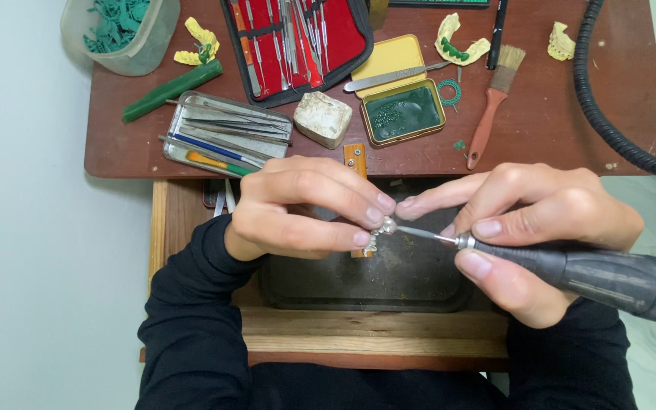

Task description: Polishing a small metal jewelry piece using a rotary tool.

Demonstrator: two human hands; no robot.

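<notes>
Gripping: left hand, frame centre-left, pinches one small silvery metal piece between thumb and fingertips, closed on it.
Right hand: right hand, centre-right, wrapped shut around one dark rotary handpiece; its thin bit touches the metal piece at frame centre.
Below hands: one dark tray set in an open wooden drawer, lower centre.
Surface: one reddish-brown surface across the upper frame.
Casts: three pale yellow dental casts visible; one upper left, one upper centre-right, one upper right.
Cases: one red-lined instrument roll, top centre; one metal box of tools, left of centre; one yellow-lidded tin of green wax, centre.
Brush: one brush with an orange handle, right of the tin.
Other: one clear tub of green parts, top left corner; one green wax stick below it; one whitish block between box and tin; one black ribbed hose, right edge.
Sleeves: two black sleeves, bottom of frame.
</notes>
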